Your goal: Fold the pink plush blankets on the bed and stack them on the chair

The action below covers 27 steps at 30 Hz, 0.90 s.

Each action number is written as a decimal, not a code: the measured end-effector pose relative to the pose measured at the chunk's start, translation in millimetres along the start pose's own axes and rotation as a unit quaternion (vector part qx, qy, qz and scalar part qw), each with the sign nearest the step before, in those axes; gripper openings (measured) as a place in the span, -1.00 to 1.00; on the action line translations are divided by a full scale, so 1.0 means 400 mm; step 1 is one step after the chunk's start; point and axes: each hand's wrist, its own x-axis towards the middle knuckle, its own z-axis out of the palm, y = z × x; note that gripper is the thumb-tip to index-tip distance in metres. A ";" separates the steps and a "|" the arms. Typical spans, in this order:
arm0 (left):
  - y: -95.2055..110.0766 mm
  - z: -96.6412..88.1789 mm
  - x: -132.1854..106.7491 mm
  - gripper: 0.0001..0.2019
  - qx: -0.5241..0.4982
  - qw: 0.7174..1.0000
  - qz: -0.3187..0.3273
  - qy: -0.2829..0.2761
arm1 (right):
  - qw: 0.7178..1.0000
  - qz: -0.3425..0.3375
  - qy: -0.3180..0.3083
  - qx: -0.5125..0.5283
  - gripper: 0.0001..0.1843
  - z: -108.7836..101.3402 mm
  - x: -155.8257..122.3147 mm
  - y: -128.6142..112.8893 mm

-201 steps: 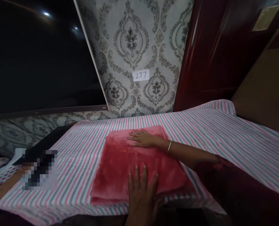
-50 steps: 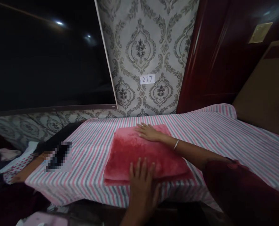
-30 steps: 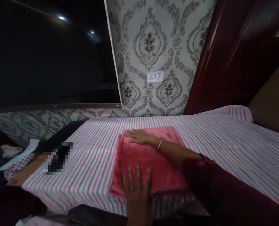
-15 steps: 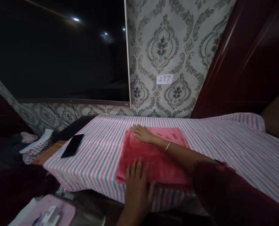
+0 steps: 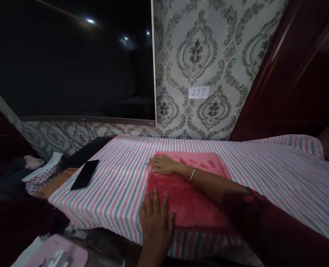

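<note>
A folded red plush cloth (image 5: pixel 192 204) lies flat on the striped tablecloth (image 5: pixel 120 174), its front edge close to the table's front edge. My left hand (image 5: pixel 156 218) rests at the cloth's near left corner, fingers spread and pointing away from me. Further back, my right hand (image 5: pixel 164 164) is laid palm down across the far left part of the cloth, its fingertips at the left edge. That arm, with a bangle at the wrist and a dark red sleeve, crosses over the cloth and hides some of its right side. Neither hand grasps anything.
On the table's left lies a black phone (image 5: pixel 85 175). Behind stand a large TV (image 5: pixel 75 66) and a patterned wall with a paper label (image 5: pixel 198 92). A pink-lidded container (image 5: pixel 64 248) is at the lower left. Clothes are heaped at the far left.
Both hands have slid left over the red cloth, the right one to its left edge and the left one to its near left corner. The view has shifted slightly.
</note>
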 end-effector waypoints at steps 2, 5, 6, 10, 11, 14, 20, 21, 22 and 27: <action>-0.002 -0.003 0.002 -0.45 -0.005 1.000 0.001 0.003 | 0.999 0.037 -0.011 0.018 -0.35 -0.005 0.036 0.015; -0.003 -0.001 0.003 -0.42 -0.011 1.000 0.001 0.008 | 0.996 0.073 -0.013 0.041 -0.36 -0.007 0.076 0.035; -0.004 0.000 0.002 -0.41 -0.013 1.000 0.002 0.010 | 0.995 0.084 -0.011 0.047 -0.36 -0.006 0.085 0.043; -0.008 0.013 -0.004 -0.40 -0.019 1.000 0.003 0.017 | 0.989 0.133 0.010 0.058 -0.36 0.004 0.113 0.073; -0.010 0.017 -0.005 -0.39 -0.020 1.000 0.004 0.020 | 0.988 0.138 0.015 0.060 -0.36 0.006 0.117 0.078; -0.016 0.024 -0.007 -0.35 -0.023 0.999 0.009 0.028 | 0.988 0.137 0.026 0.062 -0.36 0.003 0.122 0.082; -0.015 0.010 0.003 -0.44 -0.005 0.999 0.022 0.028 | 0.986 0.118 0.099 0.055 -0.35 -0.046 0.057 0.044; -0.013 0.005 0.006 -0.46 -0.002 0.999 0.021 0.026 | 0.987 0.107 0.107 0.048 -0.36 -0.054 0.029 0.036; -0.010 0.000 0.010 -0.49 -0.001 1.000 0.019 0.022 | 0.989 0.095 0.109 0.041 -0.36 -0.061 -0.005 0.029; -0.010 -0.026 0.031 -0.55 0.000 1.000 0.022 0.008 | 0.994 0.085 0.058 0.034 -0.39 -0.071 -0.252 0.005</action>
